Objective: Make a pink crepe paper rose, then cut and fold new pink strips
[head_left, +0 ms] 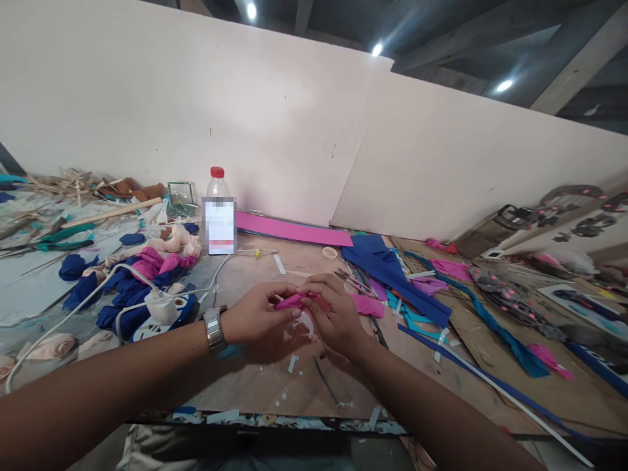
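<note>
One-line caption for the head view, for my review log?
Both hands, left hand and right hand, pinch a pink strip over a cluttered worktable near a red-capped bottle.

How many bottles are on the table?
1. A clear plastic bottle with a red cap stands at the back of the table, by the wall, beyond the left hand and right hand. The clutter may hide others.

Head view, down over cluttered worktable (pixel 255 386).

Pale partition wall (pixel 196 98) behind a cluttered plywood worktable (pixel 255 386), ceiling spotlights (pixel 377 49) above.
</note>
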A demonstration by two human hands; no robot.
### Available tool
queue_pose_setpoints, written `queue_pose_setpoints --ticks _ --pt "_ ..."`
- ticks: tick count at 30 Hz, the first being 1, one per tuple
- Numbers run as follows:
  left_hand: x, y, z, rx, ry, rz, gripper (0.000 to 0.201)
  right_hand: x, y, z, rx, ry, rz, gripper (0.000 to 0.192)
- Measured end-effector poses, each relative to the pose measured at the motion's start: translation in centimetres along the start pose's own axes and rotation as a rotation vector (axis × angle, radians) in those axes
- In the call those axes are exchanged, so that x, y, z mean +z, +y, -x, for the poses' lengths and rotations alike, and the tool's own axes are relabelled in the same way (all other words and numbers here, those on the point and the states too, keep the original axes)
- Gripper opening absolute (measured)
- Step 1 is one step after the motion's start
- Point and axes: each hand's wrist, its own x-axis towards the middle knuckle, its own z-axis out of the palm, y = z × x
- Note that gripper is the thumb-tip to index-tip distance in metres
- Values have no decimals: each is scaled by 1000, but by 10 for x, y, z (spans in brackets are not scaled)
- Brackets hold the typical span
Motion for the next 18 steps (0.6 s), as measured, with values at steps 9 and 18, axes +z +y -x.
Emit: queue_pose_setpoints --ticks 9,18 --pt "-2 1 1 5 109 -128 23 -2 1 -2 14 31 7 10" --pt "-3 3 2 74 145 -356 25 -2 3 -3 14 19 58 12"
